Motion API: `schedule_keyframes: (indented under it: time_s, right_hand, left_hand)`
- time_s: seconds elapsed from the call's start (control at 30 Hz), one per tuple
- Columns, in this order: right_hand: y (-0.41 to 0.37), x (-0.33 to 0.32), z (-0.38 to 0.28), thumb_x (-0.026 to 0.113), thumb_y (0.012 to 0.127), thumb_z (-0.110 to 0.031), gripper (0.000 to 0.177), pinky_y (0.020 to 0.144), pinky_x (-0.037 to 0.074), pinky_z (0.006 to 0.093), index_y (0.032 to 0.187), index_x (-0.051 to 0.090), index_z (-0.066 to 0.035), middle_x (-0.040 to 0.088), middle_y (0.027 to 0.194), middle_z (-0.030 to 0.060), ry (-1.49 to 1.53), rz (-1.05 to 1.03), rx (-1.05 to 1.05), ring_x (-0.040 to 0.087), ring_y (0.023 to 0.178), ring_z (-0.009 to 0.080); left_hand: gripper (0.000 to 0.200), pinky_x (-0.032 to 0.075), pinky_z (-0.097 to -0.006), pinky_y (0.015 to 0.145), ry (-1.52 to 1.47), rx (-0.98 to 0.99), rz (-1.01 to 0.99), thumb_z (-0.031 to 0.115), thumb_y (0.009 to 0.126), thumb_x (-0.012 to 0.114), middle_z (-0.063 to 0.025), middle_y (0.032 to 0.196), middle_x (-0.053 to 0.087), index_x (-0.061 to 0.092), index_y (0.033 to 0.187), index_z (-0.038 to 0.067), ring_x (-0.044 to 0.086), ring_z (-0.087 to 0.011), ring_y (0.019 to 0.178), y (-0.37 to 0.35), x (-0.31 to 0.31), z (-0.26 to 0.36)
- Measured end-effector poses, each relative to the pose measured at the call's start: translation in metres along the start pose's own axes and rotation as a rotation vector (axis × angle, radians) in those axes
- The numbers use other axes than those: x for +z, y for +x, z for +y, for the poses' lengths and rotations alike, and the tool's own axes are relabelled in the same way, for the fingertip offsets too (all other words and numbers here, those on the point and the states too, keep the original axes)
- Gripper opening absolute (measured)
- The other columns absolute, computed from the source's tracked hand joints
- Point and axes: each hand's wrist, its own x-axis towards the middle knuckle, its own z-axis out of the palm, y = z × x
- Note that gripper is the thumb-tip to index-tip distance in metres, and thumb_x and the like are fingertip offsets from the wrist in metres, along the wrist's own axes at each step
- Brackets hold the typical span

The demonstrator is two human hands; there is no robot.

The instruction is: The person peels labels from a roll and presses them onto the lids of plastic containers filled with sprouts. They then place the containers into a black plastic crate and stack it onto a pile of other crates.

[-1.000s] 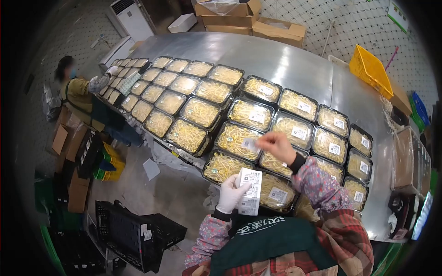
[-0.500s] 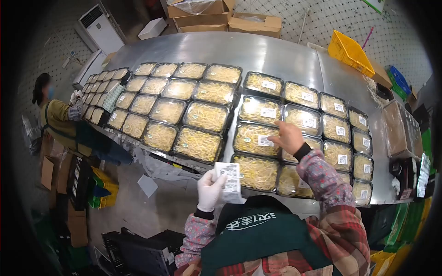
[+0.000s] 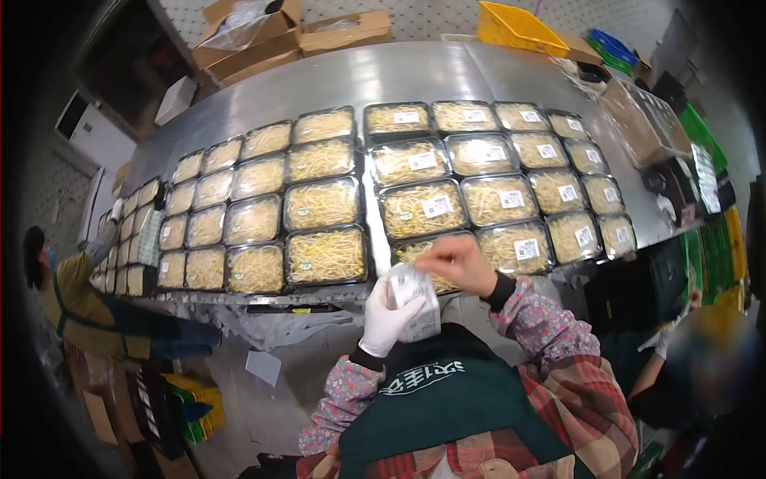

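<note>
Two open cardboard boxes point(image 3: 347, 33) and a yellow plastic crate point(image 3: 523, 29) sit beyond the far edge of the steel table point(image 3: 319, 86). A blue basket point(image 3: 613, 49) rests at the upper right. A film-wrapped carton point(image 3: 645, 121) occupies the right end. A pale flat sheet point(image 3: 263, 367) lies on the tiled floor point(image 3: 291, 411). One person point(image 3: 80, 295) stands at left; another point(image 3: 702, 359) is at lower right, partly blurred.

Green apron point(image 3: 447, 387), red-plaid clothing point(image 3: 578, 399), pink-flowered grey sleeves point(image 3: 542, 319), bright yellow crate point(image 3: 520, 29).

Overhead light glares off the steel table point(image 3: 319, 89); edges bend, darkening to black corners.
</note>
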Motion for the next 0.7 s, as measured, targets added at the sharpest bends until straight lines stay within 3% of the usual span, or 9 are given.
schedule_keyframes:
  time_s: [0.07, 0.2, 0.27, 0.37, 0.47, 0.5, 0.6, 0.63, 0.7]
  right_hand:
    - [0.009, -0.034, 0.005, 0.072, 0.081, -0.011, 0.011, 0.055, 0.045, 0.0221, 0.086, 0.071, -0.001, 0.066, 0.072, 0.0032, 0.16, 0.232, 0.246, 0.057, 0.062, 0.0067]
    - [-0.014, -0.06, 0.04, 0.071, 0.08, -0.015, 0.013, 0.057, 0.047, 0.0248, 0.081, 0.071, -0.001, 0.067, 0.069, 0.0073, -0.026, -0.002, 0.387, 0.059, 0.061, 0.01]
    - [-0.027, -0.05, 0.064, 0.071, 0.079, -0.018, 0.016, 0.059, 0.049, 0.0301, 0.078, 0.07, -0.003, 0.067, 0.07, 0.0128, -0.225, -0.019, 0.34, 0.063, 0.062, 0.0184]
    - [-0.035, -0.041, 0.083, 0.07, 0.078, -0.024, 0.02, 0.059, 0.05, 0.0369, 0.085, 0.069, -0.005, 0.065, 0.069, 0.0162, -0.491, -0.103, 0.211, 0.064, 0.064, 0.0289]
    - [-0.04, -0.037, 0.08, 0.07, 0.077, -0.029, 0.034, 0.057, 0.048, 0.0411, 0.1, 0.065, -0.005, 0.063, 0.065, 0.0148, -0.818, -0.073, 0.121, 0.063, 0.066, 0.0327]
    - [-0.033, -0.04, 0.053, 0.07, 0.078, -0.033, 0.046, 0.055, 0.047, 0.0413, 0.111, 0.059, -0.003, 0.061, 0.062, 0.0133, -0.866, -0.052, 0.218, 0.062, 0.062, 0.0317]
    - [-0.019, -0.051, 0.031, 0.071, 0.078, -0.035, 0.052, 0.054, 0.047, 0.0385, 0.114, 0.057, -0.001, 0.061, 0.063, 0.0124, -0.736, 0.035, 0.248, 0.061, 0.058, 0.03]
    - [-0.012, -0.046, 0.023, 0.073, 0.078, -0.034, 0.053, 0.053, 0.047, 0.0332, 0.115, 0.058, 0.0, 0.062, 0.063, 0.0092, -0.468, 0.018, 0.296, 0.06, 0.054, 0.023]
    - [-0.001, -0.029, 0.02, 0.075, 0.079, -0.026, 0.047, 0.057, 0.047, 0.0258, 0.115, 0.06, 0.0, 0.065, 0.072, 0.0048, 0.011, -0.169, 0.231, 0.06, 0.064, 0.0113]
  left_hand:
    - [0.039, 0.05, -0.0273, 0.084, 0.057, -0.103, -0.097, -0.001, 0.08, 0.067, -0.0085, 0.109, 0.063, 0.055, 0.118, -0.004, 0.062, -0.014, 0.095, -0.006, -0.008, 0.002]
    - [0.028, 0.05, -0.0271, 0.083, 0.036, -0.157, -0.044, -0.002, 0.083, 0.065, -0.0079, 0.102, 0.067, 0.059, 0.11, -0.003, 0.063, -0.0128, 0.092, -0.01, -0.045, 0.002]
    - [0.027, 0.05, -0.0267, 0.082, 0.024, -0.134, -0.01, -0.002, 0.084, 0.064, -0.0077, 0.102, 0.067, 0.059, 0.11, -0.003, 0.063, -0.0126, 0.091, -0.009, -0.053, 0.009]
    - [0.026, 0.05, -0.0263, 0.081, 0.055, -0.143, 0.012, 0.0, 0.085, 0.063, -0.0072, 0.102, 0.066, 0.059, 0.11, -0.003, 0.063, -0.0121, 0.091, -0.008, -0.055, 0.014]
    - [0.025, 0.049, -0.0261, 0.081, 0.081, -0.108, 0.033, 0.001, 0.086, 0.062, -0.0067, 0.102, 0.066, 0.059, 0.11, -0.003, 0.062, -0.0117, 0.09, -0.004, -0.053, 0.014]
    - [0.024, 0.049, -0.026, 0.081, 0.09, -0.09, 0.039, 0.001, 0.087, 0.062, -0.0065, 0.102, 0.066, 0.059, 0.111, -0.003, 0.062, -0.0115, 0.09, -0.003, -0.052, 0.014]
    - [0.023, 0.049, -0.0255, 0.08, 0.124, -0.076, 0.019, 0.002, 0.088, 0.061, -0.0066, 0.102, 0.065, 0.059, 0.111, -0.004, 0.062, -0.0109, 0.09, 0.005, -0.042, 0.011]
    - [0.021, 0.049, -0.0249, 0.079, 0.183, -0.059, 0.008, 0.003, 0.089, 0.06, -0.0065, 0.1, 0.066, 0.06, 0.109, -0.004, 0.062, -0.0105, 0.089, 0.006, -0.038, 0.009]
    - [0.02, 0.049, -0.0233, 0.077, 0.19, -0.076, -0.004, 0.005, 0.09, 0.059, -0.0062, 0.098, 0.067, 0.061, 0.107, -0.005, 0.061, -0.0093, 0.088, 0.011, -0.028, 0.006]
